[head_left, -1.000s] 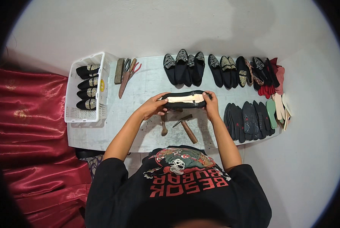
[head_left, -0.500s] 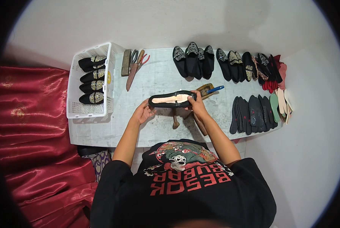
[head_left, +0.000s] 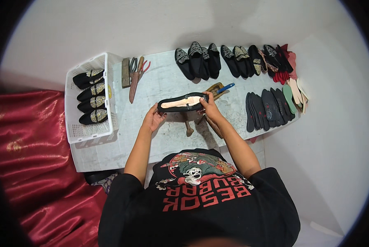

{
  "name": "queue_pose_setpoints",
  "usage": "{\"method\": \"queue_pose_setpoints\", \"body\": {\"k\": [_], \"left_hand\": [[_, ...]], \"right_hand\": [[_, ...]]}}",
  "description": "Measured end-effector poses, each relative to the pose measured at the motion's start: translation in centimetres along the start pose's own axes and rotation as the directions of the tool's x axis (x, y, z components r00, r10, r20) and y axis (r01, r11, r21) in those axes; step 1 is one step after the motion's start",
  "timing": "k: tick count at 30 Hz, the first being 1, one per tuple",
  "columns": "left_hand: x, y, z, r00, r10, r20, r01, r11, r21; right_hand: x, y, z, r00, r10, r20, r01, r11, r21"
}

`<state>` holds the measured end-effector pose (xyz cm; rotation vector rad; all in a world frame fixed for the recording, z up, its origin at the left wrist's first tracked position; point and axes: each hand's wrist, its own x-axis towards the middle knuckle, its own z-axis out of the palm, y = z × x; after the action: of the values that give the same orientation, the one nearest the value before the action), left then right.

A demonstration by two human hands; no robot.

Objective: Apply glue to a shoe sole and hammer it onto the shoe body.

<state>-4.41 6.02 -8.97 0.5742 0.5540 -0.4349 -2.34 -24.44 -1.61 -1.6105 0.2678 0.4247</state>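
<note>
A black shoe upper (head_left: 178,108), its underside facing up, lies level between my two hands above the table. A long tan strip runs along its middle, framed by the folded black edge. My left hand (head_left: 153,119) is at its left end, the fingers bent beneath and the thumb near the rim. My right hand (head_left: 211,108) grips the right end, thumb on top and fingers below. Just behind my right hand rests a yellowish tray (head_left: 215,88), with a blue-handled brush (head_left: 226,87) lying across it. Beneath the shoe, a wooden-ended tool (head_left: 189,130) is partly hidden.
On the table (head_left: 147,142), a white basket (head_left: 70,125) of decorated black shoes stands left. Pliers (head_left: 143,70) and a sheathed tool (head_left: 134,84) lie behind. Finished-looking shoes (head_left: 199,61) line the back; black soles (head_left: 267,111) lie right. A red curtain (head_left: 32,136) hangs left.
The whole view has shifted and turned a little, so the table appears tilted. Both hands keep the shoe upper between them, and its left end now sits closer against my left fingers.
</note>
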Motion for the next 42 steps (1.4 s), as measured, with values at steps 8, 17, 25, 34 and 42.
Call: {"method": "queue_pose_setpoints", "body": {"k": [8, 17, 25, 34, 42], "left_hand": [[1.9, 0.4, -3.3, 0.996, 0.018, -0.092, -0.038, 0.974, -0.222], [-2.0, 0.1, -6.1, 0.989, 0.060, -0.134, -0.060, 0.998, 0.004], [-4.8, -8.6, 2.0, 0.968, -0.240, 0.071, 0.226, 0.961, 0.161], [-1.8, -19.0, 14.3, 0.946, -0.252, 0.206, 0.138, 0.884, 0.446], [3.5, -29.1, 23.6, 0.907, -0.307, 0.288, 0.085, 0.804, 0.589]], "right_hand": [[-0.5, -1.8, -0.3, 0.996, 0.078, 0.051, -0.079, 0.997, 0.007], [0.3, 0.1, 0.1, 1.000, 0.016, 0.024, -0.018, 0.996, 0.092], [-2.7, 4.3, -4.0, 0.999, 0.019, 0.027, -0.025, 0.976, 0.218], [-8.0, 12.3, -19.4, 0.965, 0.186, -0.183, -0.160, 0.976, 0.150], [-9.8, 13.5, -32.3, 0.866, -0.141, -0.480, -0.125, 0.868, -0.481]]}}
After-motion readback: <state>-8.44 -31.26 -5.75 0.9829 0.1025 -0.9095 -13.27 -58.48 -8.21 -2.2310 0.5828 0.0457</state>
